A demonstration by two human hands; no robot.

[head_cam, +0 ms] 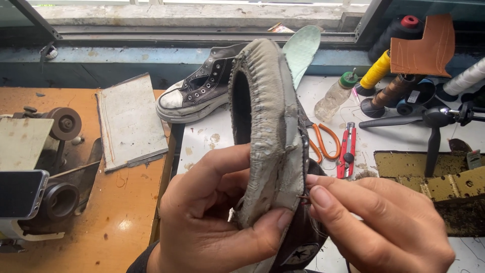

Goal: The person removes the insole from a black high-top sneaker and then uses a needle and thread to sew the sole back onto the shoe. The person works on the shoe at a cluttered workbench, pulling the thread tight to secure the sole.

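Our left hand (212,222) gripped the sole-less canvas shoe upper (268,131), held upright with its grey underside facing us. Our right hand (374,222) pinched what looked like a needle (302,198) at its edge. Behind lay a matching high-top sneaker (197,93), orange-handled scissors (323,141) and thread spools (376,71).

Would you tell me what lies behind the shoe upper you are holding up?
Behind the shoe upper a grey high-top sneaker lies on its side, with a pale green insole leaning at the window ledge. Orange-handled scissors show partly; their blades are hidden by the upper.
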